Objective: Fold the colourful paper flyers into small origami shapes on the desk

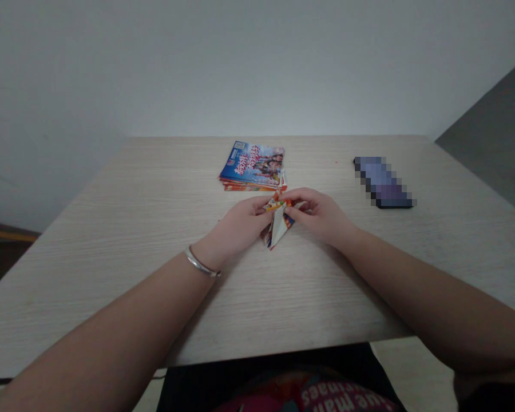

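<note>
A small folded piece of colourful printed paper [278, 225] with a white underside is held between both hands just above the light wooden table [154, 194]. My left hand [237, 228] pinches its left side with closed fingers; a silver bracelet [201, 264] circles that wrist. My right hand [318, 214] pinches the top and right side, fingers curled round the fold. The paper's pointed tip hangs down toward me.
A small stack of colourful printed sheets [253, 166] lies just beyond the hands. A dark phone [383, 182] rests to the right on the table. A plain white wall stands behind the table, and the near edge runs across my lap.
</note>
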The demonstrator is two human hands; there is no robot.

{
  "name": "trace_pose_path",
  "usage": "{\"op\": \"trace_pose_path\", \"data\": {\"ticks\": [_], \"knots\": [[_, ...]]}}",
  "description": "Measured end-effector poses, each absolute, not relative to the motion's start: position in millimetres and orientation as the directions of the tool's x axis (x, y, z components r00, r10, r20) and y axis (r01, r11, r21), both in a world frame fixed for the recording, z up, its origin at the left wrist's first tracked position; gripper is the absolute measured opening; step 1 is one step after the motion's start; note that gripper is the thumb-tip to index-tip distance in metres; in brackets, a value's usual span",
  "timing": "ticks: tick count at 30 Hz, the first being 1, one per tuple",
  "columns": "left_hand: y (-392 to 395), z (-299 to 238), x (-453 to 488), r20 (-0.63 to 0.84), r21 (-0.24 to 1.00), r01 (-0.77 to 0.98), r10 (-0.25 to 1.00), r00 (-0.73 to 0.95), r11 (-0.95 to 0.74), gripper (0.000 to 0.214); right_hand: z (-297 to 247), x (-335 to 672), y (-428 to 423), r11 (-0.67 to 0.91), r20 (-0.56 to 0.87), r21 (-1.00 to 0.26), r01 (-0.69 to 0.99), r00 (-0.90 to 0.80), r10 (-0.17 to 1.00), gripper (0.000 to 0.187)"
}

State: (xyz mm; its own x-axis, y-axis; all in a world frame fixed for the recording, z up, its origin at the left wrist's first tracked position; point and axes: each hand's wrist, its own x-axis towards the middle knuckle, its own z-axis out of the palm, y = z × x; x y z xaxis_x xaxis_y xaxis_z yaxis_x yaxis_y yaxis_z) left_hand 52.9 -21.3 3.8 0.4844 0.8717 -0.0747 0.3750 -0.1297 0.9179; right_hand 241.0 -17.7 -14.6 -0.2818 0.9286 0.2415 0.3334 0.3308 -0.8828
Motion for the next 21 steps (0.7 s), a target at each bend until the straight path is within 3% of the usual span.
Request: {"op": "trace_pose_path", "data": {"ticks": [3,6,10,15,17,21], "knots": [[-22.0,4.1,55.2,-0.074,0.929,0.349,0.862,0.502,-0.124,0.03,-18.7,240.9,-14.0,0.325,0.269,-0.901,0.288,-0.218,0.938,0.015],[-24.5,6.9,56.1,-0.068,0.929,0.35,0.875,0.48,-0.119,0.035,-21.0,241.4,-11.1,0.218,0.168,-0.95,0.223,-0.224,0.96,0.017],[-26.4,7.7,53.5,-0.022,0.855,0.463,0.876,0.483,-0.234,0.033,-21.0,244.6,-8.5,0.157,0.092,-0.956,0.248,-0.256,0.962,0.026],[-22.6,2.7,47.3,0.094,0.636,0.683,0.915,0.393,-0.359,0.043,-22.1,246.4,-6.7,0.185,0.088,-0.919,0.347,-0.277,0.957,0.014],[-20.7,1.7,45.2,0.157,0.479,0.768,0.902,0.402,-0.425,0.032,-22.4,246.1,-6.0,0.237,0.12,-0.891,0.388,-0.301,0.946,0.008],[-18.2,0.5,41.9,0.199,0.27,0.782,0.828,0.525,-0.561,0.017,-19.3,250.5,-2.3,0.52,0.275,-0.674,0.525,-0.476,0.835,0.006]]}}
